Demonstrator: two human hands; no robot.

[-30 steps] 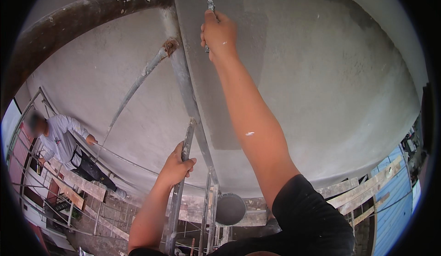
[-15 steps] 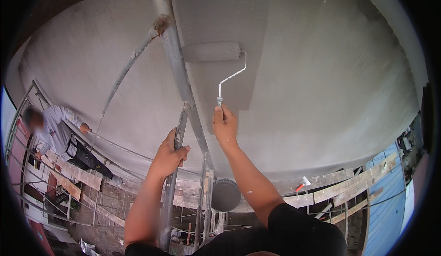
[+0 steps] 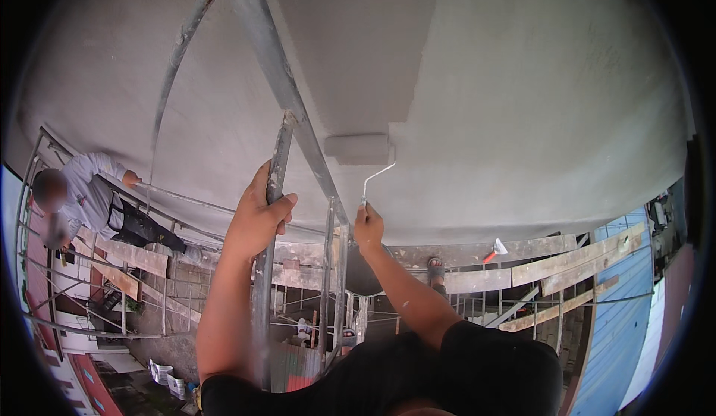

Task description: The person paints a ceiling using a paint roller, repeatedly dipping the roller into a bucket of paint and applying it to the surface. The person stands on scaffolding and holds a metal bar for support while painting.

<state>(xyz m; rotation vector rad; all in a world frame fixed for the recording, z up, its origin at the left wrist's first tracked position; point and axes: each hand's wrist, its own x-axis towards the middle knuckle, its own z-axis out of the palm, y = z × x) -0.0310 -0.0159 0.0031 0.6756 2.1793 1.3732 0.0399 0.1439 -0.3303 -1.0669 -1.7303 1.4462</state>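
Note:
My right hand is closed around the handle of a paint roller. The roller's grey-coated sleeve lies against the wall, at the bottom of a darker, wet-looking grey band. My left hand grips an upright metal scaffold pole, its thumb across the front. Just left of the roller, a sloping scaffold tube crosses in front of the wall. Below my right wrist a round bucket of grey material is partly covered by my forearm.
Wooden planks run along the wall's foot, with a scraper with an orange handle lying on them. A sandalled foot shows there too. At far left, another person stands by the scaffold railing. The ground shows far below.
My right hand has drawn the roller down the wall, near the planks. My left hand still holds the pole. The view has tilted downward, and the sandalled foot has come into sight.

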